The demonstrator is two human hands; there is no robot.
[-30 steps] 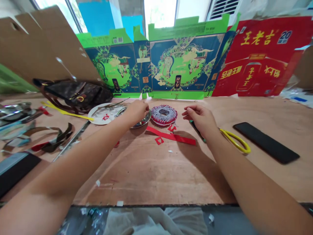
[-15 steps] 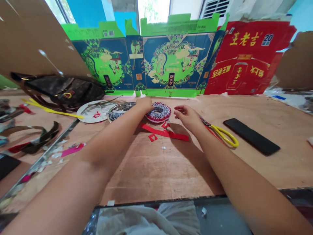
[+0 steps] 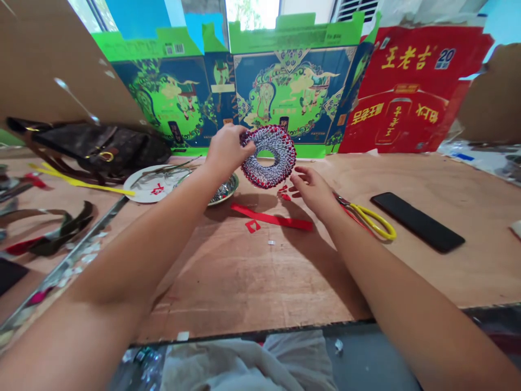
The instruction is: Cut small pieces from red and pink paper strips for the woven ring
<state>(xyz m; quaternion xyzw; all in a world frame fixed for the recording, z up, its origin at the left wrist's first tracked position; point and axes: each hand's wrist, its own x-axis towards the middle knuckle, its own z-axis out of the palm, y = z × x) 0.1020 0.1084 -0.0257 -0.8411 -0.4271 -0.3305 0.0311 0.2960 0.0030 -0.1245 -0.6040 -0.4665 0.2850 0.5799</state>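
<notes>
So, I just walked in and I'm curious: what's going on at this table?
One person is working here with bare hands. Their left hand holds up a woven ring of red and silver strips above the plywood table. Their open right hand is just below the ring, apparently not touching it. On the table lie a red strip, a metal dish and yellow-handled scissors.

We look from a camera worn on the person's head, facing forward and down, close above the left hand (image 3: pixel 226 152) and right hand (image 3: pixel 313 193), across a plywood workbench (image 3: pixel 252 282) toward flattened printed cartons (image 3: pixel 285 92) at its far edge.
</notes>
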